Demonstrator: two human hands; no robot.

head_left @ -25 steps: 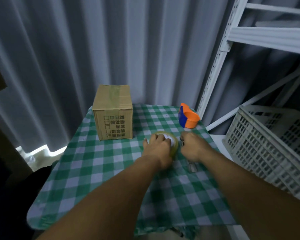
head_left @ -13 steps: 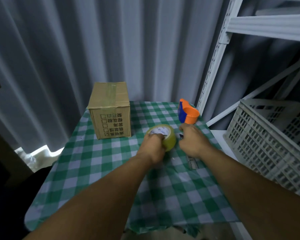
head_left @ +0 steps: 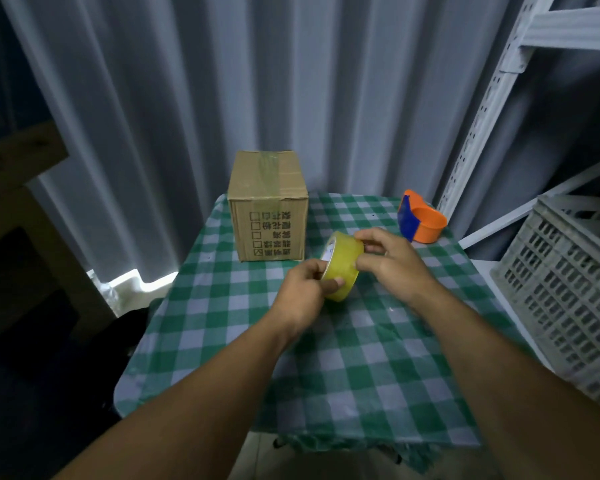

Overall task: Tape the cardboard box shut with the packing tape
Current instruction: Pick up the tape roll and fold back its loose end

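Observation:
A small brown cardboard box stands upright at the back left of the checked table, flaps down, with a strip of tape along its top seam and printed characters on its front. A roll of yellowish packing tape is held on edge above the table's middle. My left hand grips the roll from its left side, thumb on the outer face. My right hand pinches the roll's upper right rim with its fingertips.
An orange and blue tape dispenser sits at the back right of the green checked tablecloth. A grey slotted crate stands to the right, under white metal shelving. Grey curtains hang behind.
Both hands have lifted the tape roll off the table and turned it on edge. My right hand moved from beside the roll onto its rim.

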